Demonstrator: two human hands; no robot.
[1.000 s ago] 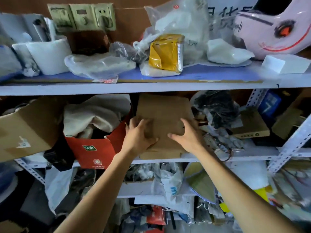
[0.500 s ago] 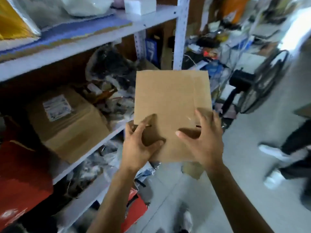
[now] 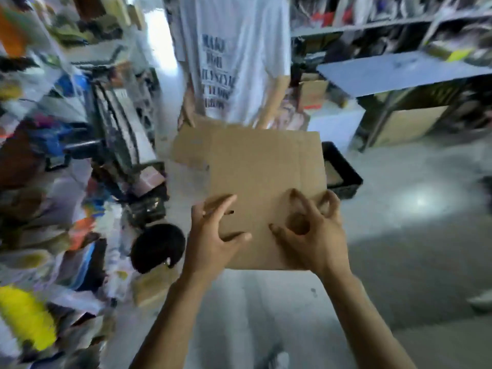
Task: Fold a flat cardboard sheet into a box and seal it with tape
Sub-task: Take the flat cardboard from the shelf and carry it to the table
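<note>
A flat brown cardboard sheet (image 3: 261,179) is held out in front of me above the floor, its crease lines showing. My left hand (image 3: 213,235) grips its near left edge, thumb on top. My right hand (image 3: 311,230) grips the near right part, fingers curled on the upper face. No tape is in view.
A person in a white printed T-shirt (image 3: 231,57) stands just beyond the sheet. Cluttered shelves (image 3: 53,155) line the left. A black crate (image 3: 343,171) sits on the grey floor to the right, with a blue-topped table (image 3: 399,73) and boxes behind.
The sheet came off the shelf in both hands. My view has swung from the shelves to the open aisle, where a standing person now faces me.
</note>
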